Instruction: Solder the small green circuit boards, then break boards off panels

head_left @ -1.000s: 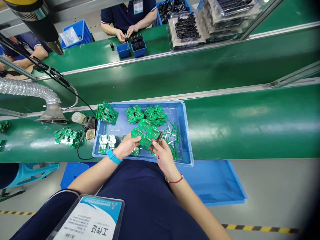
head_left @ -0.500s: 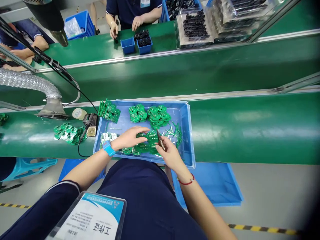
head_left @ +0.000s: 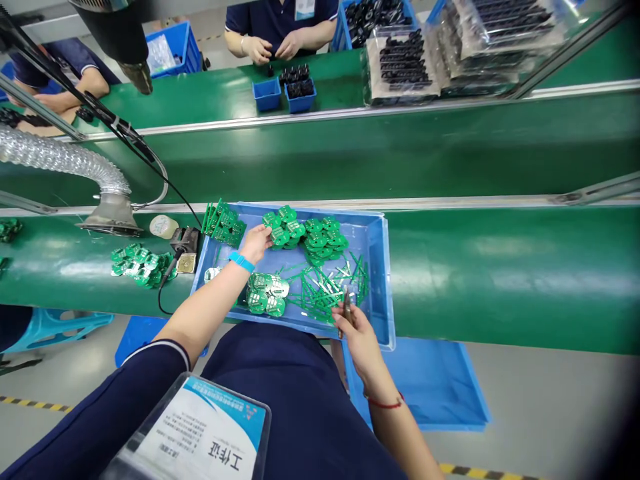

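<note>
A blue tray (head_left: 376, 280) lies on the green bench in front of me. My left hand (head_left: 256, 241) reaches to the tray's far side, its fingers closed on the edge of a pile of round green circuit boards (head_left: 283, 227). My right hand (head_left: 356, 327) rests at the tray's near edge, gripping a small dark tool (head_left: 346, 301) that points up. Between my hands lie a heap of thin green offcut strips (head_left: 325, 287) and a small stack of boards (head_left: 267, 293), pale side up.
A rack of green panels (head_left: 223, 223) leans at the tray's far left corner. Left of the tray are loose boards (head_left: 137, 262), a soldering stand (head_left: 183, 250) and a fume hose (head_left: 65, 163). Across the conveyor, another person's hands (head_left: 273, 48) work near small blue bins (head_left: 285, 93).
My left hand has gone from the boards near me to the pile at the tray's far side. My right hand has drawn back to the near edge with the tool.
</note>
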A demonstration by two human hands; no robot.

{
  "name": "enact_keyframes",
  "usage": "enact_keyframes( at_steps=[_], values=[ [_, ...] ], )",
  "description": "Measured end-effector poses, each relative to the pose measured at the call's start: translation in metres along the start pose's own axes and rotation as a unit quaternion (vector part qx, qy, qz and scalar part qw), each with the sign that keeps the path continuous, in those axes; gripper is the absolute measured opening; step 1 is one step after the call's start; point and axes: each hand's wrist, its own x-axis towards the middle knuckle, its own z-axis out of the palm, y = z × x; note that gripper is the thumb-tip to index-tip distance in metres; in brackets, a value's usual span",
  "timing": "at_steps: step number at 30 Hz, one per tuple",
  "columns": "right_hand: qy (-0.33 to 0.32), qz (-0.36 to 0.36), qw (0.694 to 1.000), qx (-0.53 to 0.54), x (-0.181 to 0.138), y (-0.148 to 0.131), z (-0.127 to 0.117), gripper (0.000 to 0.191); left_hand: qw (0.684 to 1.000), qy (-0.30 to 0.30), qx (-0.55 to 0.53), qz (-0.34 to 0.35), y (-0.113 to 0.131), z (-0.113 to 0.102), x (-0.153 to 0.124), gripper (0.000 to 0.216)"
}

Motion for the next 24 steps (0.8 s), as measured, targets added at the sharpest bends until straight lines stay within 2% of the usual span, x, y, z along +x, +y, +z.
enact_keyframes(
  at_steps=[3, 6, 12, 15, 19, 21, 24],
  values=[
    [0.007, 0.020, 1.000, 0.007, -0.007, 0.010, 0.001, 0.050, 0.999, 0.029, 0.016, -0.021, 0.001, 0.006, 0.019, 0.033],
    [0.005, 0.031, 0.999, 0.016, -0.011, 0.015, 0.003, 0.046, 0.997, 0.056, 0.055, -0.019, -0.003, 0.006, 0.027, 0.034],
    [0.004, 0.049, 0.998, 0.051, -0.012, 0.010, 0.002, 0.042, 0.971, 0.146, 0.184, 0.046, -0.006, -0.002, 0.029, 0.032],
    [0.001, 0.061, 0.995, 0.084, -0.011, 0.004, 0.001, 0.041, 0.935, 0.209, 0.267, 0.102, -0.001, -0.020, 0.020, 0.036],
    [-0.003, 0.070, 0.990, 0.119, -0.011, 0.000, -0.002, 0.040, 0.869, 0.289, 0.371, 0.152, 0.010, -0.060, 0.002, 0.042],
    [-0.002, 0.077, 0.989, 0.123, -0.012, 0.001, -0.003, 0.042, 0.849, 0.304, 0.405, 0.155, 0.013, -0.078, -0.004, 0.038],
    [0.003, 0.082, 0.989, 0.122, -0.014, 0.003, -0.003, 0.043, 0.840, 0.297, 0.428, 0.153, 0.015, -0.091, -0.007, 0.027]
  ],
)
